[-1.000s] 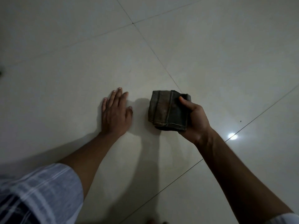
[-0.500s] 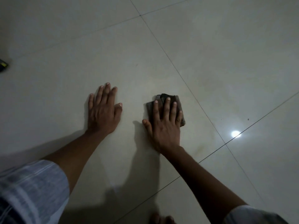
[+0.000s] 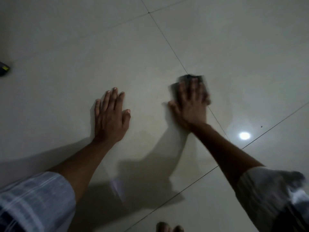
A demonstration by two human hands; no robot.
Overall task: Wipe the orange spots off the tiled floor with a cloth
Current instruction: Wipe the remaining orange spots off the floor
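A dark folded cloth lies on the pale tiled floor, right on a grout line. My right hand lies flat on top of it with straight spread fingers, pressing it down; the hand and cloth are motion-blurred. My left hand rests flat on the tile to the left, fingers straight, holding nothing. A faint yellowish smear shows on the tile between the hands. No clear orange spots are visible in the dim light.
A small dark object with a yellow mark sits at the far left edge. A bright light reflection glints on the tile to the right. Toes show at the bottom edge.
My right hand laid the cloth on the floor, flattened on it, then pushed it forward and right onto the grout line. My left hand stayed planted.
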